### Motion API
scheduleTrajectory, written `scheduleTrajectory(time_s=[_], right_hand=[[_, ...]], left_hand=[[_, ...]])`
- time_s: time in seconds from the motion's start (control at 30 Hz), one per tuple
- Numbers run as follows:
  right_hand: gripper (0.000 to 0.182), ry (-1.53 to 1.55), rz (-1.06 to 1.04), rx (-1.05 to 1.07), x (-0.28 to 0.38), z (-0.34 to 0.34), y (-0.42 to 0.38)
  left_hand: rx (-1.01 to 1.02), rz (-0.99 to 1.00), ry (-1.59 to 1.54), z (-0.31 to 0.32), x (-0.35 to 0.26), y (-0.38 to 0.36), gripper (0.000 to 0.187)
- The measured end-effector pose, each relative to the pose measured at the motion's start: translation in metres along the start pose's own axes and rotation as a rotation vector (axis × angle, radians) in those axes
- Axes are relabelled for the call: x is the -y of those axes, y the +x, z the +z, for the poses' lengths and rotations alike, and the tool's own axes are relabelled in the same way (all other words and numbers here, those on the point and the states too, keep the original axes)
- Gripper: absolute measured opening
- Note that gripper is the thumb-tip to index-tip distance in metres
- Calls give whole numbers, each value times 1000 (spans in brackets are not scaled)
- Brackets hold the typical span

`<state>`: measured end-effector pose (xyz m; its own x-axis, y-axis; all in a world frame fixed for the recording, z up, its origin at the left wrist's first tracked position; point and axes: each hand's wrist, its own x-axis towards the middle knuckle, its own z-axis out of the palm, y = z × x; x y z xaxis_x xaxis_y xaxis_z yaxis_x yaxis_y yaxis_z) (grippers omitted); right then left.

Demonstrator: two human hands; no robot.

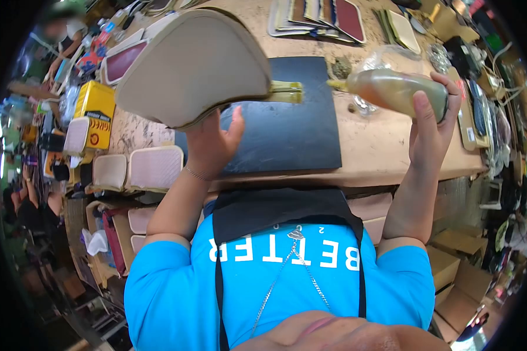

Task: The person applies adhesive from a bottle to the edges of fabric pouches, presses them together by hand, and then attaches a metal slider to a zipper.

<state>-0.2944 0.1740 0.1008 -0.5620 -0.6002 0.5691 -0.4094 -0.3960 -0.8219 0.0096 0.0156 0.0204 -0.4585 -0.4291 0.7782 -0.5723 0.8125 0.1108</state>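
My left hand (216, 137) holds up a large beige fan-shaped panel (193, 64) by its lower edge; the thumb stands out and the fingers are hidden behind it. A glossy yellowish strip (287, 92) sticks out at the panel's right edge. My right hand (433, 114) is wrapped round the base of a translucent squeeze bottle (395, 90) with amber-brown contents. The bottle lies sideways in the air, its yellow nozzle (336, 85) pointing left at the strip, with a gap between. Below both is a dark flat board (287, 140) on the worktable.
Stacked panels (316, 20) lie at the back of the worktable (386, 149). A yellow box (96, 114) and pale rounded pieces (156, 165) are at the left. Clear plastic wrap (386, 58) lies behind the bottle. Cardboard boxes (457, 263) stand at lower right. Another person (70, 41) is far left.
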Motion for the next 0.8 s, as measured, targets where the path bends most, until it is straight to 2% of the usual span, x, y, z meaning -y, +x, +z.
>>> scheduleTrajectory(time_s=[0.1, 0.13, 0.23, 0.3, 0.33, 0.37, 0.4, 0.43, 0.47, 0.53, 0.6, 0.67, 0.7, 0.73, 0.8], right_hand=[[41, 281, 96, -262, -8, -26, -3], [38, 296, 97, -345, -27, -54, -3], [36, 169, 66, -635, -72, -119, -17], [34, -33, 95, -719, -104, -164, -30], [34, -164, 97, -735, -121, -184, -39], [34, -293, 102, -747, -141, -208, -49], [37, -864, 95, -696, -168, -246, -63], [38, -967, 92, -674, -170, -254, -65], [39, -1070, 93, -651, -174, -258, -68], [38, -1222, 97, -569, -177, -260, -71], [32, -1161, 244, -535, -178, -252, -68], [30, -1222, 174, -424, -180, -249, -66], [32, -1212, 48, -424, -171, -240, -62], [35, -1199, -83, -418, -158, -230, -58], [35, -798, -110, -186, -130, -215, -58]], left_hand=[[21, 9, 12, 9, -5, -2, 53], [48, 20, -1, 9, -10, 3, 53], [115, 57, -106, 21, -23, 12, 59], [197, 45, -178, 29, -34, 21, 63], [277, -48, -247, 35, -40, 20, 70], [307, -129, -474, 42, -50, 25, 72], [338, -214, -698, 48, -62, 31, 74], [370, -302, -922, 54, -75, 39, 77], [475, -281, -1126, 55, -89, 51, 85], [542, -215, -1377, 67, -116, 66, 87], [638, -135, -1544, 81, -138, 74, 96], [790, -124, -1691, 92, -165, 91, 101], [859, -121, -1762, 96, -180, 100, 103], [925, -214, -1797, 99, -197, 104, 105], [1075, -396, -1869, 106, -228, 115, 105]])
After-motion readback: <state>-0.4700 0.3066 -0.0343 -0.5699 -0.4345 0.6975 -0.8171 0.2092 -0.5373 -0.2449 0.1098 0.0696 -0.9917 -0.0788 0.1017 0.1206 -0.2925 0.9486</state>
